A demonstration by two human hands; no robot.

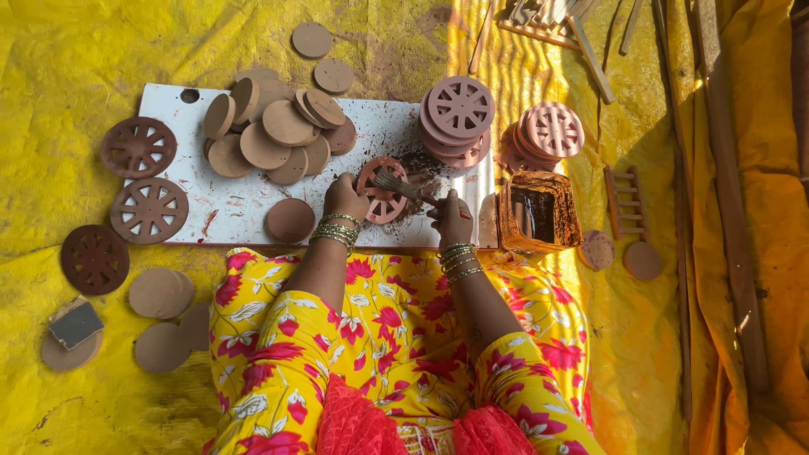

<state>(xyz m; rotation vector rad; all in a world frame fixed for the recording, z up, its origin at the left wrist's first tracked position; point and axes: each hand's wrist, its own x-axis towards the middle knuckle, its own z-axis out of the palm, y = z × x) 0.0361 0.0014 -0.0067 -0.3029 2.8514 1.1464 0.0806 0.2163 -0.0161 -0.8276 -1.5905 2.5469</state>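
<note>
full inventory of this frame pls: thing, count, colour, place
White board: one, paint-smeared, on the yellow sheet.
Plain discs: a pile, brown, board's far side; more lie loose on the sheet.
Spoked wheel: one, reddish brown, under the brush on the board.
Finished wheels: three, dark brown, left of the board.
Wheel stacks: two, pinkish, far right of the board.
Paint tub: one, brown, right of the board.
Small ladder: one, brown, right of the tub.
Wooden sticks: several, top right.
Left hand: steadies the wheel.
Right hand: grip closed on the brush.
</note>
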